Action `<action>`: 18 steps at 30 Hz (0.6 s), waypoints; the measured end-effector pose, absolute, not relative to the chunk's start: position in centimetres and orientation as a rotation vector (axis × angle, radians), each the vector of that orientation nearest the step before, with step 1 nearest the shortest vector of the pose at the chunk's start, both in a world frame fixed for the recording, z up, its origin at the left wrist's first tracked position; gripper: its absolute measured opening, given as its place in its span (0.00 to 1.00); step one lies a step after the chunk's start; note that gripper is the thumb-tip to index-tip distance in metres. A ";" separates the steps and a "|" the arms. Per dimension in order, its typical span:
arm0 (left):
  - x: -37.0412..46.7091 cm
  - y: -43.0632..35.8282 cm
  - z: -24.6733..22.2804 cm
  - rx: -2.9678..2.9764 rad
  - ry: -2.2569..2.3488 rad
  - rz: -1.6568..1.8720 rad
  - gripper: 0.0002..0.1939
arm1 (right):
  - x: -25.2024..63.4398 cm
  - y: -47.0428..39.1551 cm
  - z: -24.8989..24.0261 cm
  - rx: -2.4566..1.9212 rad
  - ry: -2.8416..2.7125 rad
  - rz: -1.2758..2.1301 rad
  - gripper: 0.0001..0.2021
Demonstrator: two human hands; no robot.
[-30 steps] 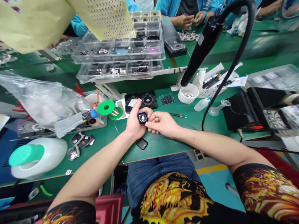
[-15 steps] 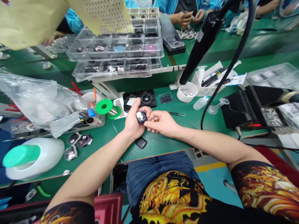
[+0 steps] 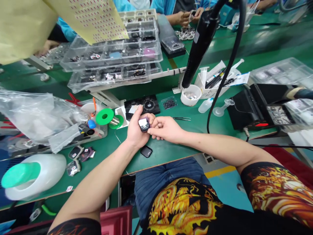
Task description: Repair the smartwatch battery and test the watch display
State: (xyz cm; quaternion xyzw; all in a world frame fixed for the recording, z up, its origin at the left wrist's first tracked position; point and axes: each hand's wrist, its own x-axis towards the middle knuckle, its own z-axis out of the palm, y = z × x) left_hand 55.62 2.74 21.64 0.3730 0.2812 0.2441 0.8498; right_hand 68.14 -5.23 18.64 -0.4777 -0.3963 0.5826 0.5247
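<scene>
A small smartwatch with a lit screen and a purplish case rests in my left hand, whose fingers wrap round its far side while the thumb points up. My right hand is closed in a pinch at the watch's right edge, thumb and forefinger touching it. On the green bench below my hands lies a black rounded-square piece. A pair of tweezers lies just beyond my right hand. A black fixture with a round opening sits behind my left hand.
Solder spool, plastic bags and a white bottle with a green cap stand left, near several watch cases. Behind are tiered clear part boxes. A black handheld tool hangs over a white cup. A co-worker's hands are opposite.
The camera view has shifted slightly, so the bench items appear further left. The watch has tilted a little, with more white glare on its screen. Both hands keep their hold.
</scene>
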 end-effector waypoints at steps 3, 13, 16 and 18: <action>55.6 2.8 21.6 0.790 0.599 0.516 0.38 | 68.1 -5.2 18.8 -1.137 -0.950 1.397 0.15; 55.8 2.8 21.6 0.776 0.644 0.516 0.38 | 68.3 -5.1 18.9 -1.163 -0.938 1.391 0.14; 55.8 2.7 21.6 0.769 0.642 0.515 0.38 | 68.3 -5.1 19.0 -1.158 -0.940 1.396 0.13; 55.8 2.7 21.6 0.765 0.634 0.511 0.38 | 68.3 -5.1 19.1 -1.176 -0.939 1.398 0.13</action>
